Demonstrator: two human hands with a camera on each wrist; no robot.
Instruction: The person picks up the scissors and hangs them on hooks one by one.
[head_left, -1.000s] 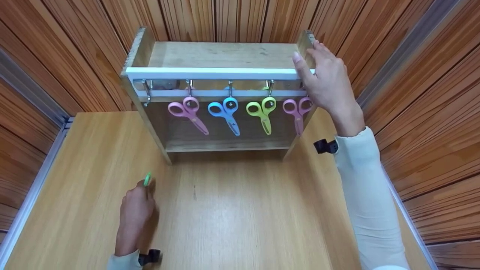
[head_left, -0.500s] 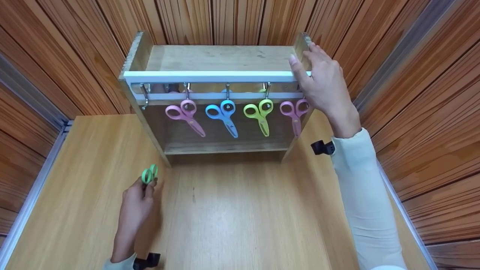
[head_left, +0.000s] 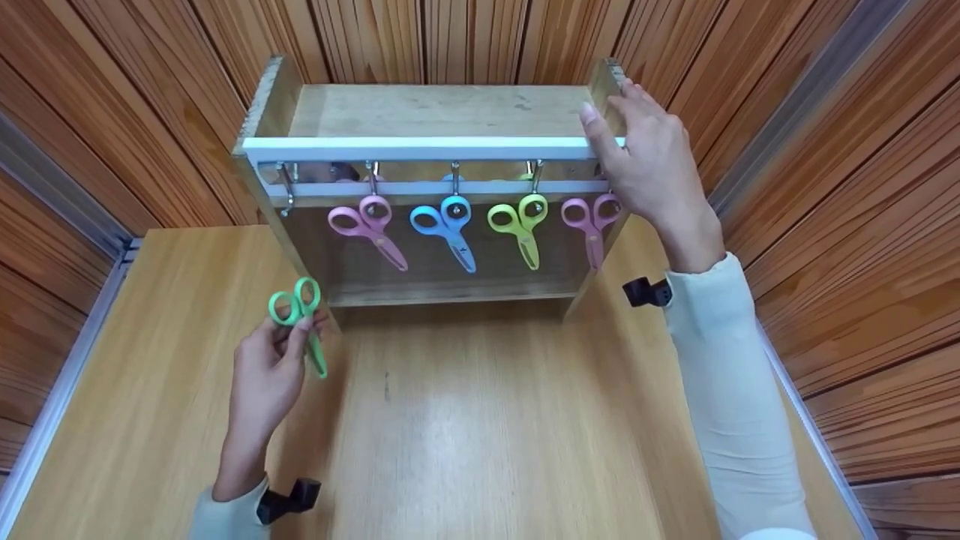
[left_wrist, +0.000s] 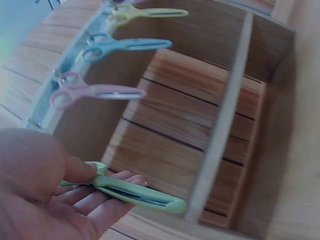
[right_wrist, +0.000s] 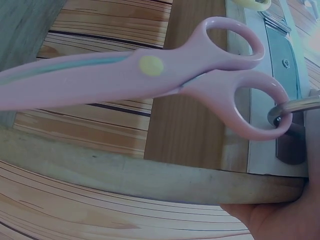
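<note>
Green scissors (head_left: 318, 356) are pinched between the thumb and fingers of my left hand (head_left: 262, 375), handle loops up and blades down, just in front of the rack's lower left side. In the left wrist view the green scissors (left_wrist: 142, 194) lie across the fingers. My right hand (head_left: 656, 165) holds the top right corner of the wooden rack (head_left: 442, 109), thumb over the white rail (head_left: 420, 148). From the rail's hooks hang pink scissors (head_left: 384, 244), blue scissors (head_left: 454, 236), yellow-green scissors (head_left: 527, 236) and, beside my right hand, more pink scissors (head_left: 593, 236).
A bare metal hook (head_left: 286, 191) is at the rail's left end. The rack stands on a wooden tabletop (head_left: 465, 420) against a plank-patterned wall (head_left: 480, 41). Similar walls (head_left: 862, 300) flank both sides.
My left hand has raised the green scissors and moved them toward the rack, turning so that more of them shows. My right hand stays on the rack's corner.
</note>
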